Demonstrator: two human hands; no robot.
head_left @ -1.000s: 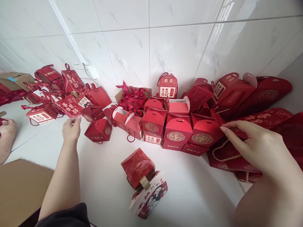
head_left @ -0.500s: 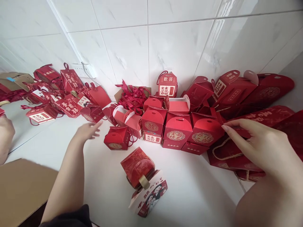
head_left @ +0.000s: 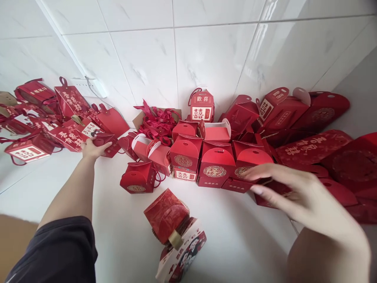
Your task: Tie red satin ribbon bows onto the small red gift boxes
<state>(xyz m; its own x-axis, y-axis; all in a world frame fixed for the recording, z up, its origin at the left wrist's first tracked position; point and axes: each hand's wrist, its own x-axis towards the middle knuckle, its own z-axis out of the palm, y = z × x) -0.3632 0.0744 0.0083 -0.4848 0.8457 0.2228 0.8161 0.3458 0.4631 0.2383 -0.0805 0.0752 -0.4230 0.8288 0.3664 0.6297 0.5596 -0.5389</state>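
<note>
My left hand (head_left: 92,149) reaches to the left side of the table and grips a small red gift box (head_left: 109,150), thumb across its front. Its other fingers are partly hidden at the box's left side. My right hand (head_left: 297,192) hovers in front of the right end of a row of red gift boxes (head_left: 217,161), thumb and fingers apart, nothing between them. Nearer to me, a red patterned box (head_left: 165,214) touches a white and red box with cartoon figures (head_left: 185,255). Left of the row stands a small red box (head_left: 137,179) with a gold emblem.
Against the tiled wall (head_left: 141,59) sits a carton of red ribbons (head_left: 156,122). Several red bags and boxes (head_left: 70,135) crowd the left. More large red bags (head_left: 315,147) lie at the right. A brown cardboard piece (head_left: 14,243) is at the lower left.
My left hand has moved left and taken hold of a small red gift box. My right hand has shifted left and slightly down. The view has turned a little to the right.
</note>
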